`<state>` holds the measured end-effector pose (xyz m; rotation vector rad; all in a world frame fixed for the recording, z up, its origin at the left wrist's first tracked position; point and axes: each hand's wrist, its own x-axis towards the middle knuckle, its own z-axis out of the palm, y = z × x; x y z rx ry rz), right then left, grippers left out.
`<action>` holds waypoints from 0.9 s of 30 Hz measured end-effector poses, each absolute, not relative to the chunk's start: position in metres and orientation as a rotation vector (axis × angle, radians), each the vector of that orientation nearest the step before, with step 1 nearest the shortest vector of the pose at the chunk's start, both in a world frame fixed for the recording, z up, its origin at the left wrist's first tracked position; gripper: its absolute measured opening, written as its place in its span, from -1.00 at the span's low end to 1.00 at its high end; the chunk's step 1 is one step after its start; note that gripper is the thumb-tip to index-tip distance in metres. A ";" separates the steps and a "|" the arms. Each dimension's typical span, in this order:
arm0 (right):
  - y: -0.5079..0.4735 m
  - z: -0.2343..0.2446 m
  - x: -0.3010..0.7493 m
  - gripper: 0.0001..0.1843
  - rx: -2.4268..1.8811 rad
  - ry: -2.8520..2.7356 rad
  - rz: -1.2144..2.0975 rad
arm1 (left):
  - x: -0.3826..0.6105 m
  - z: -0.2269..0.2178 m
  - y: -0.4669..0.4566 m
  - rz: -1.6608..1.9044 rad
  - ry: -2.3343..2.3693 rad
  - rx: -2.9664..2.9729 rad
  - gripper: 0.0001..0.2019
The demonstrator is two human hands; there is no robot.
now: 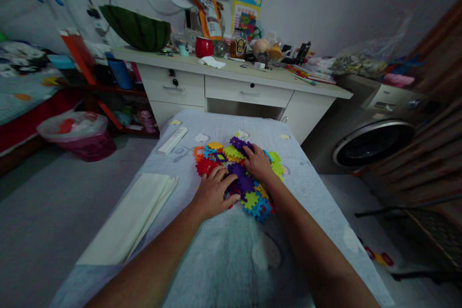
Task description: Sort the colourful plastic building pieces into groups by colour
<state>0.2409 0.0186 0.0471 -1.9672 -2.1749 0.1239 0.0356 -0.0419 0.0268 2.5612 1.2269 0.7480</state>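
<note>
A pile of colourful plastic gear pieces lies on the cloth-covered table (231, 245), with a large purple gear (245, 180) in its middle. My left hand (213, 191) rests on the near left part of the pile, fingers spread, beside a red gear (207, 167). Over the right part, my right hand (257, 161) has its fingers apart and touches the pieces next to another purple gear (238, 143). Yellow-green pieces (277, 166) show beyond that hand. Nearer to me lie blue pieces (259, 209). Both palms hide some of the pieces below.
To the left on the table lie a folded white cloth (132, 216) and a long white box (173, 140). Behind stands a white desk (249, 90) holding half a watermelon rind (139, 29), a red cup (204, 47) and jars. A washing machine (375, 125) is at right, a pink bin (84, 139) at left.
</note>
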 end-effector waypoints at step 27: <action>-0.024 0.052 0.252 -0.48 -1.911 -2.328 0.174 | 0.019 0.018 -0.026 0.835 1.541 2.529 -0.56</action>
